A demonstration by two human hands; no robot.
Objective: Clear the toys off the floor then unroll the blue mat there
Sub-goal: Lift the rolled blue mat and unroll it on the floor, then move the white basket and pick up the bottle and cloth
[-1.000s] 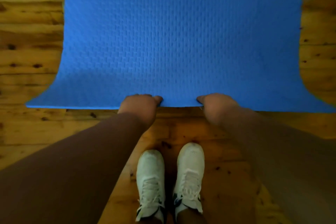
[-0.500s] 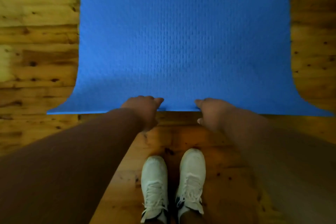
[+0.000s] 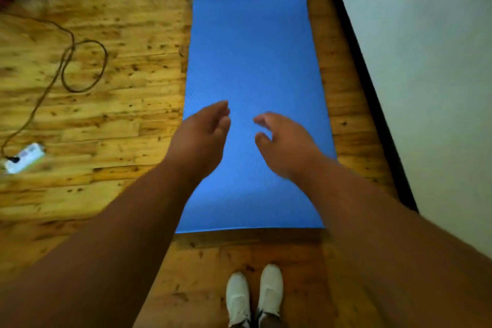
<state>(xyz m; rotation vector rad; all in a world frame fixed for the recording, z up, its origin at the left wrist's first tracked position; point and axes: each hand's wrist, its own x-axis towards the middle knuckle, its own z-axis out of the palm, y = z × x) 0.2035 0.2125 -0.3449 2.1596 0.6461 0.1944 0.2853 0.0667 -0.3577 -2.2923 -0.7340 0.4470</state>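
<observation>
Blue mat [image 3: 253, 66] lies unrolled on the floor [image 3: 111, 120]; your left hand [image 3: 205, 136] and right hand [image 3: 282, 141] hover spread, empty. Unrolling looks finished; check corners.

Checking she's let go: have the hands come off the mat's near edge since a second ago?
Yes. Both the left hand and right hand have lifted off the near edge of the blue mat and now hover open above it, empty.
</observation>
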